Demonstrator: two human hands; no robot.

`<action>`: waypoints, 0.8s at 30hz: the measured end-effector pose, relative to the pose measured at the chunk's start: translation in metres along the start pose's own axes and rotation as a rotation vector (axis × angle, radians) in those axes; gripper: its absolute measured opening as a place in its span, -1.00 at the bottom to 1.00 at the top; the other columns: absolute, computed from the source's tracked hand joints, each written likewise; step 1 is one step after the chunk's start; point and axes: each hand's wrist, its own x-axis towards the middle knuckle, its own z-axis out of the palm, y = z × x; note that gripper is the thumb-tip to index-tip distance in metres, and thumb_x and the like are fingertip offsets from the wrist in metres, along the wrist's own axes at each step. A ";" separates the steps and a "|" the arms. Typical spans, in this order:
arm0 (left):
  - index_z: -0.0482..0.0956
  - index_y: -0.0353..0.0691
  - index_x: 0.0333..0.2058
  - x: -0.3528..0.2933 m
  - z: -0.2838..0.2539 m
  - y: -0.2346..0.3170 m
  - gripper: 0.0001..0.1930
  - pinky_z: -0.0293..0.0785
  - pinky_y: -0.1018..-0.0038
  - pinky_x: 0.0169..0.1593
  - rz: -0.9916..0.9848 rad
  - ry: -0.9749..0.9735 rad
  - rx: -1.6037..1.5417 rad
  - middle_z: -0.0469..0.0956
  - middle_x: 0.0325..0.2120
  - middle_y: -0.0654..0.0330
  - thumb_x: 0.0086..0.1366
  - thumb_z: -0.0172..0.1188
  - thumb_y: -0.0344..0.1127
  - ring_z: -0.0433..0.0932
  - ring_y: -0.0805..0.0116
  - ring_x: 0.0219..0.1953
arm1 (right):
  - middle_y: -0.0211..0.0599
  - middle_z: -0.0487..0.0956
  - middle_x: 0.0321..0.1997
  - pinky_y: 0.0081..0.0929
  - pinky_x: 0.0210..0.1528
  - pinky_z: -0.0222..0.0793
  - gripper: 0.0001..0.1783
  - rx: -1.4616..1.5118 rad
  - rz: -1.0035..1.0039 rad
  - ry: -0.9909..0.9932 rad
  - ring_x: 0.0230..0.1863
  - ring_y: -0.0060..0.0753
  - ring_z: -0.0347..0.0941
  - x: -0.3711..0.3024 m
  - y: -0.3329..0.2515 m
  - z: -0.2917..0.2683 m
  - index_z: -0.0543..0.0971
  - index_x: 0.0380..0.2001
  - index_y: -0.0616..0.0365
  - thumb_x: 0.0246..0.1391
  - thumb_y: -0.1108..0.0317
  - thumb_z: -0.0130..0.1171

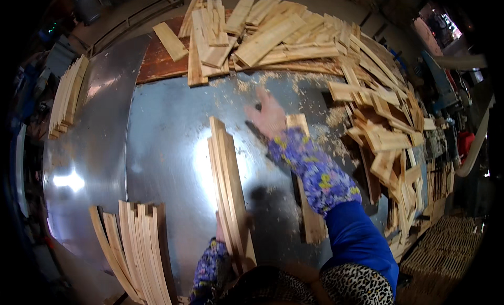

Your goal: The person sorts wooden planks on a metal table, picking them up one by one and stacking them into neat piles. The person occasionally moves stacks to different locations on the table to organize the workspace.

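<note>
The person stands over a shiny metal surface dusted with sawdust. The left hand, mostly hidden, has its grip closed on the near end of a bundle of thin wooden slats, held on edge in the middle of the surface and pointing away from the body. The right hand, in a flowered sleeve, reaches just beyond and right of the bundle, fingers spread and grasping nothing, resting on or just above a short loose piece of wood; I cannot tell whether it touches.

Judging by how things lie, the sorting is partway done. A fanned stack of slats sits left of the bundle, at the near edge, and another neat stack lies well to its far left. A large jumbled heap of offcuts runs along the far side and down the right of the bundle, still unsorted.

The slats are pale, fresh-cut, long and narrow, slightly uneven in length.
</note>
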 end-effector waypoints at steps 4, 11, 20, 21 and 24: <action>0.61 -0.39 0.01 -0.007 -0.018 0.005 -0.13 0.66 0.11 -0.17 -0.047 -0.171 -0.304 0.65 -0.29 -0.15 0.49 -0.22 0.45 0.64 0.01 -0.29 | 0.13 0.44 0.44 0.02 0.31 0.47 -0.02 -0.499 -0.231 0.197 0.33 0.26 0.47 0.137 -0.023 0.017 0.31 0.53 -0.06 0.12 -0.11 0.42; 0.54 -0.36 0.11 -0.009 -0.022 0.008 -0.25 0.64 0.09 -0.08 -0.111 -0.135 -0.419 0.65 -0.23 -0.13 0.52 -0.12 0.33 0.65 -0.01 -0.21 | 0.17 0.57 0.28 0.03 0.24 0.50 -0.16 -0.547 -0.073 0.056 0.28 0.20 0.51 0.197 0.012 -0.008 0.35 0.49 -0.15 0.16 0.08 0.38; 0.46 -0.32 0.24 0.006 -0.020 0.011 -0.36 0.61 0.06 0.03 -0.124 -0.160 -0.459 0.65 -0.14 -0.10 0.55 0.02 0.18 0.65 -0.04 -0.11 | -0.19 0.68 -0.09 -0.25 -0.32 0.68 -0.62 1.399 0.466 0.432 -0.26 -0.21 0.65 0.071 0.169 -0.050 0.58 0.13 0.18 0.36 0.24 0.36; 0.45 -0.31 0.26 0.003 -0.020 0.011 -0.37 0.61 0.06 0.04 -0.132 -0.162 -0.468 0.65 -0.13 -0.10 0.56 0.04 0.16 0.65 -0.04 -0.09 | -0.18 0.67 -0.10 -0.23 -0.29 0.69 -0.63 1.468 0.448 0.443 -0.24 -0.20 0.65 0.064 0.170 -0.047 0.58 0.13 0.20 0.38 0.25 0.34; 0.42 -0.30 0.30 0.006 -0.018 0.012 -0.39 0.60 0.05 0.08 -0.148 -0.177 -0.475 0.65 -0.10 -0.09 0.57 0.09 0.11 0.65 -0.05 -0.06 | -0.09 0.66 -0.13 -0.16 -0.15 0.74 -0.64 1.580 0.424 0.464 -0.20 -0.18 0.63 0.040 0.185 -0.040 0.57 0.09 0.28 0.46 0.20 0.25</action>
